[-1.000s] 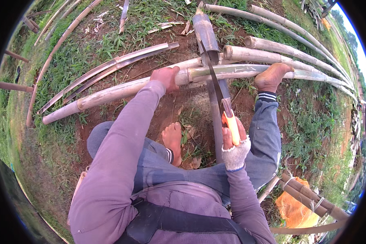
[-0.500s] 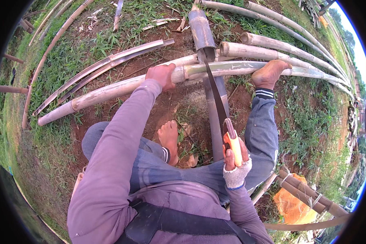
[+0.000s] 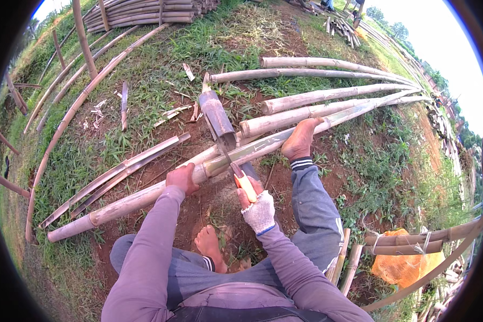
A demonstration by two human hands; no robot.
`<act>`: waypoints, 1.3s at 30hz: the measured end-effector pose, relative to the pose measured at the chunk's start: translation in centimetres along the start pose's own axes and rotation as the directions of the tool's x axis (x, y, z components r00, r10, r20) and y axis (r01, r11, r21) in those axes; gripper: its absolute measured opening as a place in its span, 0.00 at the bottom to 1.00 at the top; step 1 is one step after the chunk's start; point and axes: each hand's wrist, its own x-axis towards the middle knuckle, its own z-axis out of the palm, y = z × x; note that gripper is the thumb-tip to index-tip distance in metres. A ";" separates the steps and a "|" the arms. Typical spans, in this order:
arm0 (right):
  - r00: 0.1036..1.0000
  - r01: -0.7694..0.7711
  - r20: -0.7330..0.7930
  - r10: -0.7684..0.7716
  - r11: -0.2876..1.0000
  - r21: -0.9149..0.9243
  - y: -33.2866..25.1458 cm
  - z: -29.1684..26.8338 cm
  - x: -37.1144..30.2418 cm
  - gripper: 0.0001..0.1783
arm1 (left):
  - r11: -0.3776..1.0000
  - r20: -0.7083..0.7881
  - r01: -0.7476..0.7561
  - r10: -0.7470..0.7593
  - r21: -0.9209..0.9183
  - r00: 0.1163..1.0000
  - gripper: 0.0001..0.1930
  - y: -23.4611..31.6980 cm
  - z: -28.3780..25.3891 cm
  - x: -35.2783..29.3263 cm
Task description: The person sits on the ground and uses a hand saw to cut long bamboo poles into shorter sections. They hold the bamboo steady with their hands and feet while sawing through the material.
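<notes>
Down low, the left foot (image 3: 209, 244) stands bare, and just past it here's the right hand (image 3: 256, 204), half-gloved in white, fingers closed round the handle of the saw (image 3: 246, 188)! The dark blade meets the bamboo pole (image 3: 260, 147), how deep you can't tell! The left hand (image 3: 182, 180) grips that pole left of the blade, the right foot (image 3: 300, 140) rests on it farther right! Beyond, split bamboo strips (image 3: 155, 150) leftward, loose poles (image 3: 333, 95) fanning right, and a bamboo stack (image 3: 139, 12) way out back
</notes>
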 end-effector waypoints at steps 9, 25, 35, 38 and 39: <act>1.000 -0.026 0.014 0.026 1.000 -0.010 -0.3 -0.9 -1.4 0.30 | 1.000 -0.029 -0.022 0.022 -0.002 0.999 0.36 0.4 0.1 0.1; 0.971 -0.238 0.028 0.238 0.971 -0.021 -5.7 -14.0 -10.4 0.19 | 1.000 0.016 0.004 -0.004 -0.008 1.000 0.32 -0.5 0.1 0.8; 0.992 -0.116 -0.040 0.118 0.992 0.040 -3.3 -6.6 -4.8 0.18 | 1.000 0.011 -0.003 0.003 -0.010 1.000 0.32 0.0 0.0 0.9; 0.994 -0.109 -0.022 0.111 0.992 0.058 -1.8 -5.4 -4.1 0.18 | 1.000 0.000 -0.004 0.004 -0.018 1.000 0.32 -0.1 0.3 0.7; 0.991 -0.128 -0.019 0.130 0.989 0.079 -1.2 -5.1 -4.2 0.18 | 1.000 -0.003 -0.009 0.009 -0.011 1.000 0.32 -0.1 0.3 0.8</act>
